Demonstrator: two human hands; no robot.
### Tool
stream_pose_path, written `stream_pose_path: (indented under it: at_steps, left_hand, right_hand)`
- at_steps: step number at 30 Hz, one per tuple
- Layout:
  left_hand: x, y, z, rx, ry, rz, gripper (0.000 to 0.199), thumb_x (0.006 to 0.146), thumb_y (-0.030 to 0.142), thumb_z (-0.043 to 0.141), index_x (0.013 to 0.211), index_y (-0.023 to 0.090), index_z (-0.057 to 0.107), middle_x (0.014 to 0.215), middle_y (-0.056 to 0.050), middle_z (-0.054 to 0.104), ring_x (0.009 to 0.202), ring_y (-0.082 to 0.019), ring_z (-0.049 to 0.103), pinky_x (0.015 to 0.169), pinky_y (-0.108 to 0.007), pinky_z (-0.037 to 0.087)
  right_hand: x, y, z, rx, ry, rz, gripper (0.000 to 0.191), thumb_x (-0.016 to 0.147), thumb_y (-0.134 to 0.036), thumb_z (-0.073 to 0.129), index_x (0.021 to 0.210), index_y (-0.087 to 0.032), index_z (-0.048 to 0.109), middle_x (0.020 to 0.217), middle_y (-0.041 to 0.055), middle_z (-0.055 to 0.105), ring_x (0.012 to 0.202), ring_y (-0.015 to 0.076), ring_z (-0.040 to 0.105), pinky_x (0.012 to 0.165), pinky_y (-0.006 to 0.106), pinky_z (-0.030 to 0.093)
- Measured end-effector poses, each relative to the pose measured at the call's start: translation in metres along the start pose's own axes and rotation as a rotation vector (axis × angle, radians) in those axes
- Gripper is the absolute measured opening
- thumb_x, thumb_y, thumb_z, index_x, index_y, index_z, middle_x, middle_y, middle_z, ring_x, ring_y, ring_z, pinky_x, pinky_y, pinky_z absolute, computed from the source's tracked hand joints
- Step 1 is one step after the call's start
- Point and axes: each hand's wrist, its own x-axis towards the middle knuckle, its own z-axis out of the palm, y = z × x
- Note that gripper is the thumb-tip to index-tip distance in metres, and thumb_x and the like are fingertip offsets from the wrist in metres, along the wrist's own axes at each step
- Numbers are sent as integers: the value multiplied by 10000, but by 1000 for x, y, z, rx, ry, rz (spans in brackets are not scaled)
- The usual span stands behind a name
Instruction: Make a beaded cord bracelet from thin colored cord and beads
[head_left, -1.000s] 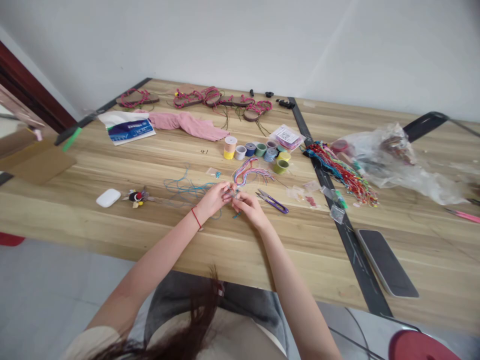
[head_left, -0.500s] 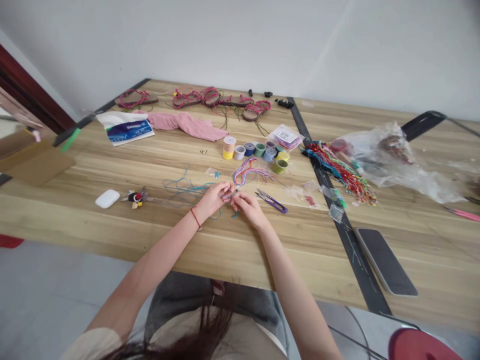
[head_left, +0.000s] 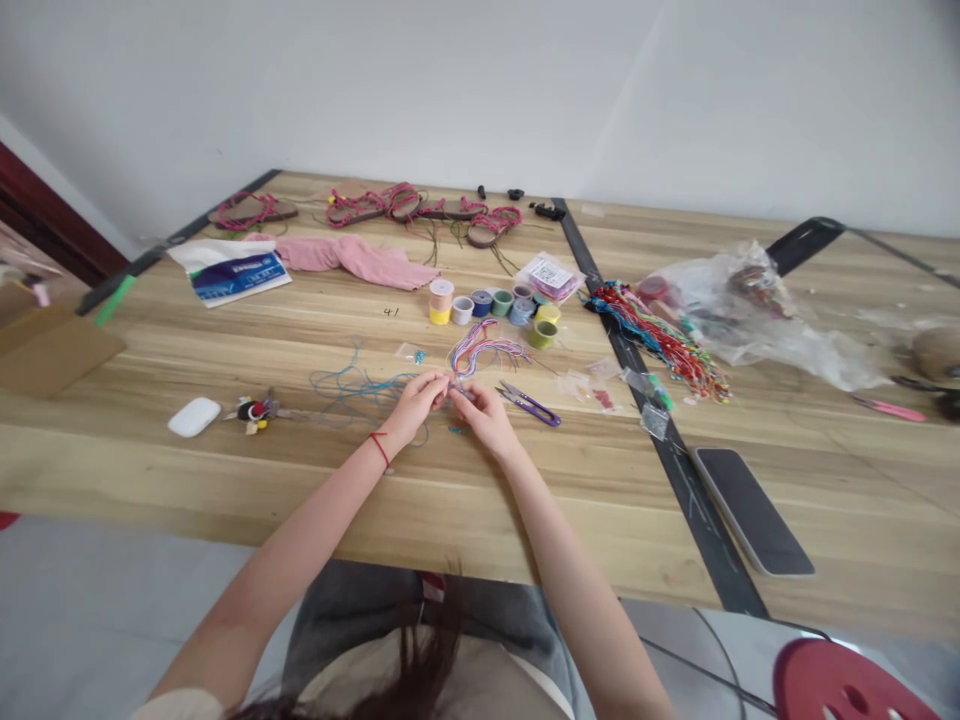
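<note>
The left hand [head_left: 415, 403] and right hand [head_left: 484, 417] are drawn together just above the surface [head_left: 225, 470], near its front edge, with the fingers curled and the fingertips pinching a tiny thread piece [head_left: 453, 388], too small to make out clearly. It looks light, soft and limp, so it would likely slip or fold under loose handling and seems best held close to the working point between thumb and fingertip. A loose blue-green thread [head_left: 360, 388] trails left from the hands across the surface, and a bundle of multicoloured threads [head_left: 480, 350] lies just beyond them. Small purple-handled scissors [head_left: 529, 404] sit just right of the right hand, and a group of thread spools [head_left: 487, 303] stands farther up. Open wood lies in front of the hands and to their right before a black strip [head_left: 679, 470], though the threads could snag on the nearby scissors. A phone [head_left: 750, 510] rests at lower right, and a white case [head_left: 194, 417] lies at left.
</note>
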Motion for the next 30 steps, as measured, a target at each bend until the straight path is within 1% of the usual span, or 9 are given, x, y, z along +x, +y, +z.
stream_pose_path:
  at_steps: [2,4,6,8,13,16,20,24,30]
  left_hand:
    - [0,1,-1,17,10,5,234,775,357,610,670,160,541,564,50,426,522,-76,369,516,-217,275]
    - [1,1,-2,-1,33,0,205,775,349,608,706,161,562,575,51,440,525,-77,383,522,-218,285]
    - [3,0,-3,-36,57,-3,186,773,339,603,721,163,570,580,53,442,529,-79,394,534,-219,299]
    - [4,0,-4,-53,70,9,184,775,328,592,696,165,558,577,51,438,536,-81,401,548,-221,312]
    - [4,-1,-7,21,73,48,226,784,326,574,635,166,518,580,43,439,540,-82,384,535,-225,282]
    - [2,1,-7,65,55,76,228,786,329,566,636,164,520,585,43,431,546,-82,373,539,-225,276]
    - [0,5,-6,96,49,82,211,782,350,561,681,165,554,580,47,425,549,-88,369,543,-226,280]
    - [0,7,-5,100,56,83,212,769,367,569,702,166,571,584,45,432,555,-95,379,549,-231,293]
    - [-1,7,-7,137,55,94,224,783,377,553,722,162,579,587,43,439,563,-96,391,556,-229,307]
  right_hand:
    - [1,2,0,-30,25,-26,335,784,-529,611,812,-197,641,717,20,627,638,145,508,567,258,381]
    - [2,4,-2,-75,66,-26,323,779,-516,623,801,-195,662,730,32,648,695,169,541,599,268,407]
    - [3,6,-3,-99,122,-9,317,760,-503,642,782,-188,667,700,26,643,681,167,540,610,273,417]
    - [4,8,-4,-89,161,1,310,722,-482,675,803,-182,672,724,26,660,677,163,549,635,280,434]
    - [4,8,0,15,113,3,325,689,-433,707,909,-194,683,800,40,707,711,173,605,680,297,475]
    - [5,9,1,65,136,2,307,678,-440,717,858,-196,677,797,38,711,699,166,608,688,300,486]
    - [6,11,0,13,180,39,281,662,-448,729,767,-191,686,703,23,686,660,163,593,671,304,487]
    - [6,10,-2,40,169,43,272,650,-442,752,742,-190,708,797,48,731,780,195,652,779,330,506]
    - [6,8,-2,73,202,81,304,625,-458,777,751,-184,738,800,49,759,793,209,671,829,353,503]
